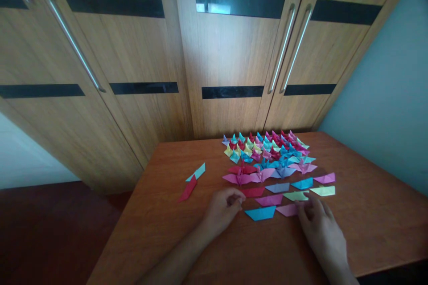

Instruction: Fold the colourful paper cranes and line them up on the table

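My left hand [224, 208] is closed, with its thumb and fingertips curled together beside the left end of a folded red paper strip [253, 192]. Whether anything is between those fingertips I cannot make out. My right hand [321, 227] reaches in from the other side, thumb and forefinger apart. Its fingertips are at the right ends of a pink folded paper [286, 210] and a light green one [295, 196]. Between the hands lie a blue folded paper [261, 213] and a magenta one [269, 200].
Rows of colourful origami cranes [264, 153] stand behind the strips. More folded strips, including a yellow-green one [323, 191], lie at the right. A pale blue strip [196, 172] and a red one [188, 189] lie apart on the left of the wooden table [160, 231]. A wardrobe [227, 53] stands behind.
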The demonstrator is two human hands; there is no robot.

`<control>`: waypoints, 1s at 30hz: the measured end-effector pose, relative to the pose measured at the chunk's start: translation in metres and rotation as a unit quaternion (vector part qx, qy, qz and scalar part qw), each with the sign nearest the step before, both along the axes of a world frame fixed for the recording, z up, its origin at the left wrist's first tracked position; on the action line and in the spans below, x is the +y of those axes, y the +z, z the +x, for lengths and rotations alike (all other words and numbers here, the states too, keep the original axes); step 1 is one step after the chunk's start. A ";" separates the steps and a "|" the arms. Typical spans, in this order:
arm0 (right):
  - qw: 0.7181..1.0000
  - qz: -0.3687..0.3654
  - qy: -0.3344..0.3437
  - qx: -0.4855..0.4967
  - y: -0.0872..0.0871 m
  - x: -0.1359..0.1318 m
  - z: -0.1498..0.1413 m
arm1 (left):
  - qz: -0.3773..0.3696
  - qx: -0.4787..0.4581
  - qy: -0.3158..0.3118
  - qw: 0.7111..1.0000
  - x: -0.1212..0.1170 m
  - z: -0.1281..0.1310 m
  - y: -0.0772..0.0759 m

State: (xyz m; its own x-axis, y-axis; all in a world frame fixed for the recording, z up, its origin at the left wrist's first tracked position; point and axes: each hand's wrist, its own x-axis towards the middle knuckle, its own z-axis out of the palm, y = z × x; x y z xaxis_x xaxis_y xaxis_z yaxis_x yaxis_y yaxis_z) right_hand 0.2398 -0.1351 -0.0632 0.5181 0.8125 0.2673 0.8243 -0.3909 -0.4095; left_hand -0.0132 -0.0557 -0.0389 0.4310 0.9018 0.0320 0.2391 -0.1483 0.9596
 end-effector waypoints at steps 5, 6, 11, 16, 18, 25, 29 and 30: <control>0.992 0.093 0.060 0.058 0.015 0.011 -0.027 | 0.054 0.028 0.008 0.998 0.003 -0.006 0.008; 0.986 0.110 0.097 0.080 0.019 0.016 -0.039 | 0.079 0.046 0.014 0.996 0.005 -0.010 0.012; 0.935 0.127 0.291 0.156 0.037 0.046 -0.111 | 0.245 0.263 0.084 0.929 0.022 -0.047 0.034; 0.899 0.083 0.380 0.199 0.033 0.063 -0.170 | 0.230 0.453 0.163 0.846 0.030 -0.095 0.036; 0.896 0.064 0.392 0.200 0.026 0.065 -0.182 | 0.218 0.490 0.171 0.826 0.026 -0.108 0.030; 0.894 0.066 0.400 0.191 0.007 0.062 -0.188 | 0.174 0.527 0.177 0.813 0.013 -0.121 0.020; 0.888 0.086 0.405 0.198 0.004 0.059 -0.186 | 0.182 0.501 0.166 0.830 0.015 -0.119 0.018; 0.888 0.088 0.406 0.197 0.004 0.058 -0.186 | 0.185 0.492 0.164 0.835 0.016 -0.118 0.017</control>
